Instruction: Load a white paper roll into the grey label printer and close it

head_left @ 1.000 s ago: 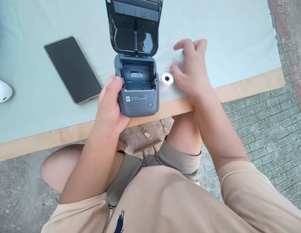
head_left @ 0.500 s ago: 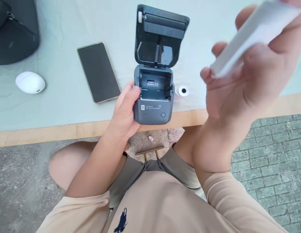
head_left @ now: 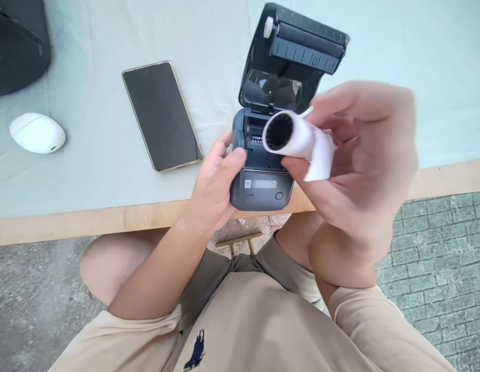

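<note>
My left hand (head_left: 216, 181) grips the left side of a dark grey portable label printer (head_left: 262, 199), its thumb on the rim of the paper bay. The printer's lid (head_left: 297, 57) stands open, tilted back, with a roller and a white gear on its inner side. In my right hand (head_left: 364, 160) is a white paper roll (head_left: 297, 135), held by thumb and fingers over the right part of the open bay. The roll's hollow end faces left, and a loose flap of paper hangs from it. The roll and fingers hide part of the bay.
A smartphone (head_left: 162, 116) with a dark screen lies left of the printer. Further left are a white rounded mouse-like object (head_left: 37, 133) and a black bag (head_left: 18, 49). The cloth-covered table ends at a wooden front edge (head_left: 88, 219), above my knees.
My right hand has brought the paper roll down and left to the printer, turning its hollow end into sight. The printer has shifted right and tilted. The small roll beside it is now hidden.
</note>
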`<state>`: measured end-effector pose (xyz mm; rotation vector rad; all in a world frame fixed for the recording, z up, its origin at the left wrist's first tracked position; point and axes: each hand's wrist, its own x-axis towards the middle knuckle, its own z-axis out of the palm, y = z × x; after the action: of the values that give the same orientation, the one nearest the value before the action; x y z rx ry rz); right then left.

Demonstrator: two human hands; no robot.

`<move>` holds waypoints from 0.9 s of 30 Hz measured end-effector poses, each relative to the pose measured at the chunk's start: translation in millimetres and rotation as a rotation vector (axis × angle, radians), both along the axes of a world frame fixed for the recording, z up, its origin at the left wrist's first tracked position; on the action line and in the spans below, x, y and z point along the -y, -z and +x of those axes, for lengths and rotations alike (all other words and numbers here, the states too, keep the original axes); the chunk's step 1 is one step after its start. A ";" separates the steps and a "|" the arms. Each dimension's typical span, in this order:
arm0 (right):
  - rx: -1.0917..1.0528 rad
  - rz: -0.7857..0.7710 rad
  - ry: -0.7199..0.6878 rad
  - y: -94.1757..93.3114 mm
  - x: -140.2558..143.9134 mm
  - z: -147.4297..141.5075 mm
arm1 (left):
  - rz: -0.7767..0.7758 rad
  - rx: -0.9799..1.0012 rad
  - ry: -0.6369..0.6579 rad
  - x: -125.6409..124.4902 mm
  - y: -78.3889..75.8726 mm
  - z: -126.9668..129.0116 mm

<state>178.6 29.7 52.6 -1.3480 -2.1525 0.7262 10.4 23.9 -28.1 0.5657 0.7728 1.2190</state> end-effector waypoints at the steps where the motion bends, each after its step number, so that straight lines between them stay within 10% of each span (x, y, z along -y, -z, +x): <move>1: 0.028 0.037 0.001 -0.3 -2.9 -4.5 | -0.008 0.011 0.000 0.2 -0.3 0.3; 17: 0.027 0.371 -0.098 31.4 4.0 -12.5 | 0.027 0.119 0.009 1.5 3.7 -0.1; 27: -0.181 0.354 0.279 23.1 -2.0 -10.0 | 0.117 -0.036 0.066 3.2 7.3 -4.8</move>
<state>168.6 31.7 29.6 -1.2990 -1.7992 0.3246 5.6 20.7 -35.4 0.7054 0.7115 1.2013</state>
